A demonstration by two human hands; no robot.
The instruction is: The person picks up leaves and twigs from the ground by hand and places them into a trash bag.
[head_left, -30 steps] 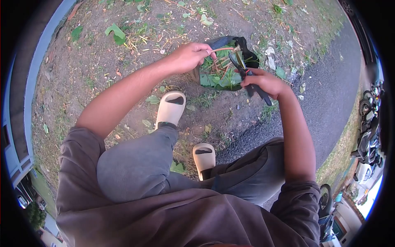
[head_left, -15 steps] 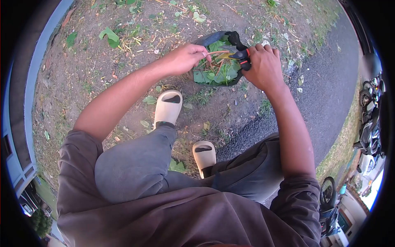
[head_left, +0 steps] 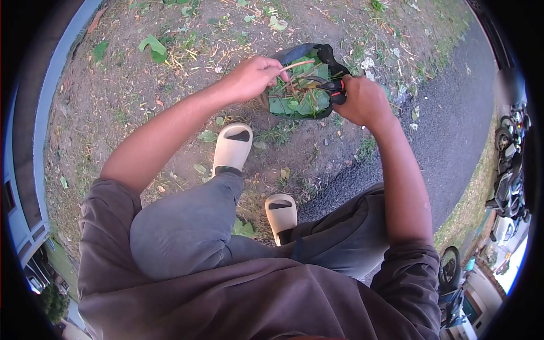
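Note:
My left hand (head_left: 258,78) pinches a thin brownish stem (head_left: 297,65) above the near-left side of a black bag. Closed around the handles of red-and-black pruning shears (head_left: 335,90) is my right hand (head_left: 365,101), at the bag's right edge. The shears' blades point left over the leaves, apart from the held stem. Green leaves (head_left: 309,105) and cut stems fill the open black bag (head_left: 324,52), which rests on the ground. My right fingers are partly hidden behind the handles.
Bare soil with dry clippings surrounds the bag, and a large green leaf (head_left: 153,47) lies to the left. My sandals (head_left: 232,148) are just below the bag. An asphalt strip (head_left: 442,124) runs along the right, with parked motorcycles (head_left: 507,170) beyond.
The shears have moved down and away from the stem, their blades now below it. My left hand has shifted slightly up and left, tilting the stem upward.

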